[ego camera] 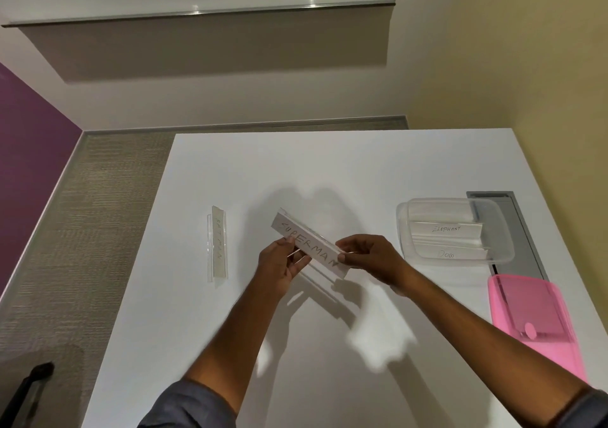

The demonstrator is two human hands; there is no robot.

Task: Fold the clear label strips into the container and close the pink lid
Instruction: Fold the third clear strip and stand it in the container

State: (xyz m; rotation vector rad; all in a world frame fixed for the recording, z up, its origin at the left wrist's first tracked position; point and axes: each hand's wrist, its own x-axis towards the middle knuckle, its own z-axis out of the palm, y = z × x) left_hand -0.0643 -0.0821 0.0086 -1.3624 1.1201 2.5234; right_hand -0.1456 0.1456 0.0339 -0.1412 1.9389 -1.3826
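Above the middle of the white table (329, 164) both hands hold a clear label strip marked SUPERMAN (309, 246). My left hand (279, 266) pinches its lower edge near the left end. My right hand (371, 260) pinches its right end. A second clear strip marked BATMAN (217, 246) lies flat on the table to the left. At the right stands the clear container (402, 230), open, with folded strips reading ELEPHANT (445, 229) and DOG (446, 254) inside. The pink lid (533, 322) lies on the table nearer to me, apart from the container.
A grey cable hatch (513, 230) is set into the table behind and beside the container. Carpet floor (98, 230) lies past the table's left edge, with a dark chair part (29, 388) at the lower left. Walls stand beyond the far edge.
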